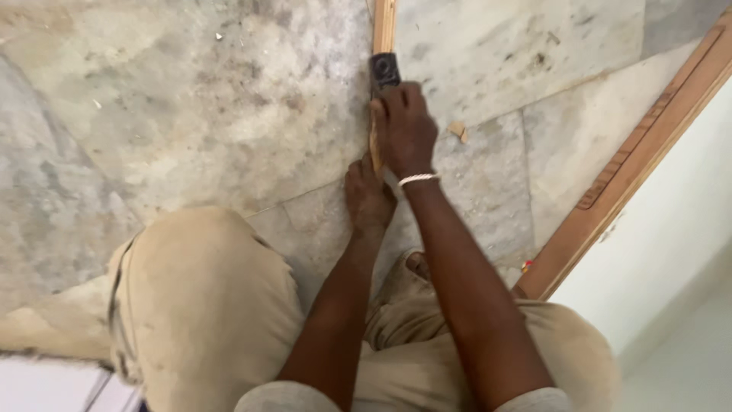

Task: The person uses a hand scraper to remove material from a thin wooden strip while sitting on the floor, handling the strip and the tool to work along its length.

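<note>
Marble floor [191,114], grey and dusty, fills the view beneath a crouching person in beige trousers [206,305]; a long wooden door frame [633,160] lies along the right. Running up from between the hands, a narrow wooden strip [383,23] rests flat on the floor. Right hand [404,130], wearing a white bracelet [418,179], is clenched over a small black tool [383,70] set on the strip. Left hand [367,197] presses the strip's near end, fingers curled. Steady downward pressure from that hand and an even stroke along the grain would likely keep the cut clean.
</note>
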